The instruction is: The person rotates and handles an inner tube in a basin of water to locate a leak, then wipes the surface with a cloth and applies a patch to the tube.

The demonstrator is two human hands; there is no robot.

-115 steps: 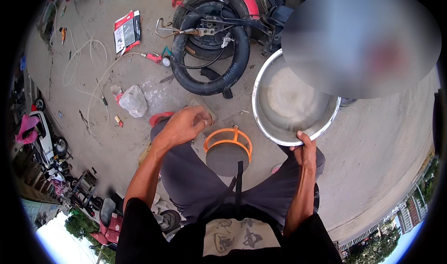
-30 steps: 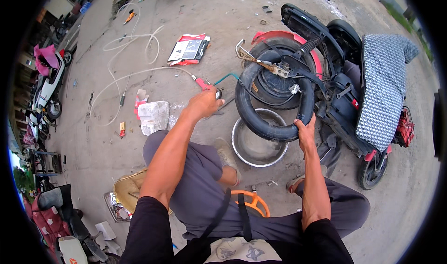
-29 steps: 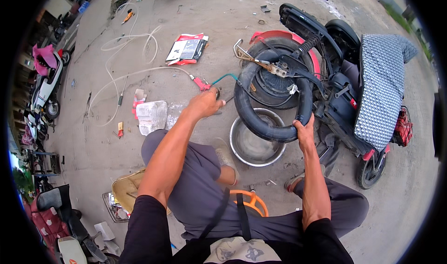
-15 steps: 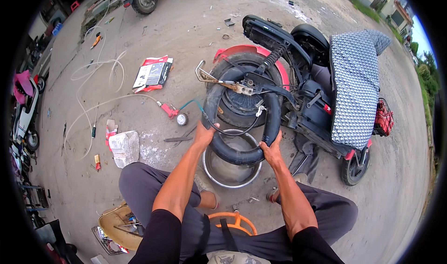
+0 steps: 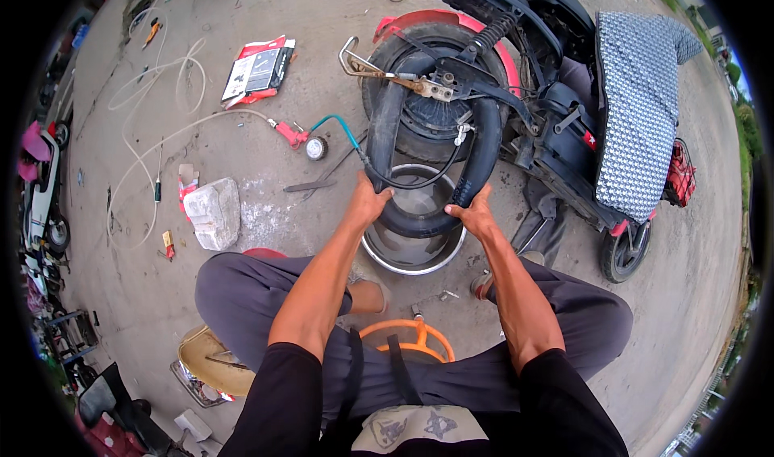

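Both my hands grip a black inner tube (image 5: 418,226), holding its near curve over a round metal basin (image 5: 414,271). My left hand (image 5: 371,199) is closed round the tube's left side, and my right hand (image 5: 476,213) grips its right side with the thumb on top. Farther off, the tube loops round the rear parts of a scooter (image 5: 556,126) lying on its side, beside its rear wheel (image 5: 419,122). A black hose (image 5: 413,184) runs to the tube's valve (image 5: 463,133). It joins a teal hose (image 5: 332,119) from a red inflator (image 5: 288,133) with a round gauge (image 5: 316,148).
A pale hose (image 5: 193,121) snakes over the ground at left. Near it lie a red-and-white package (image 5: 256,71) and a whitish block (image 5: 214,213). An orange ring-shaped frame (image 5: 407,328) is between my legs. A patterned cover (image 5: 641,110) drapes the scooter.
My view has shifted, so the scene sits higher in the picture. My left hand has come slightly inward and nearer me on the tube, whose loop looks narrower. Both hands keep hold.
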